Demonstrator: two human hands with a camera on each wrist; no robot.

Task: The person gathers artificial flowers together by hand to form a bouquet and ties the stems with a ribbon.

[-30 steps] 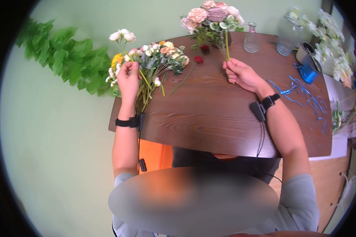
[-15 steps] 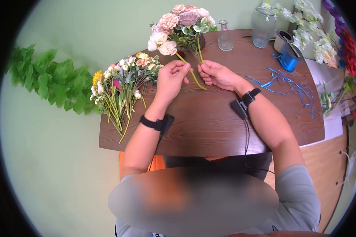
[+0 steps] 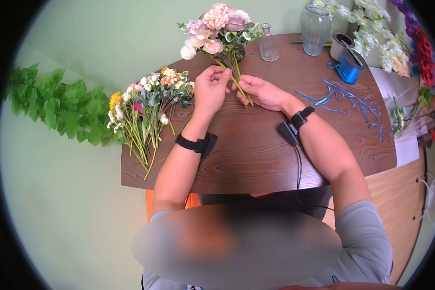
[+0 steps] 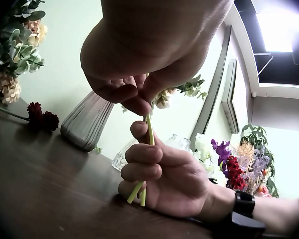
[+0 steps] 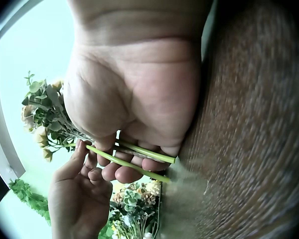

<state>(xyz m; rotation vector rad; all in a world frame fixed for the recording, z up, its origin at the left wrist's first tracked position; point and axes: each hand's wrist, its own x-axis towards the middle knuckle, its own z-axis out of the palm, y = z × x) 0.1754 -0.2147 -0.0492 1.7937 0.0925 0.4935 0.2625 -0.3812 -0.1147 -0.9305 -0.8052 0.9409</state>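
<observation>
Upright over the back of the table is a bouquet [image 3: 217, 29] of pink, mauve and white flowers with green leaves. My right hand [image 3: 263, 93] grips its stems [image 5: 147, 153] below the blooms. Thumb and fingers of my left hand [image 3: 211, 89] pinch a green stem [image 5: 122, 162] just beside the right hand; this stem crosses the others at a slant. In the left wrist view the stem ends [image 4: 136, 194] stick out under the right hand's curled fingers.
Mixed small flowers [image 3: 150, 104] lie at the table's left. Behind stand a small glass bottle [image 3: 269, 46] and a larger glass vase [image 3: 315, 31]. Blue ribbon spool [image 3: 349, 68] and loose blue ribbon [image 3: 348, 99] are at the right. Dark red flowers [image 4: 42, 118] lie near a ribbed vase [image 4: 85, 122].
My left hand has come from the flower pile at the left with a white-flowered stem, which now sits against the bouquet. The head view has shifted, and the right hand still holds the bouquet.
</observation>
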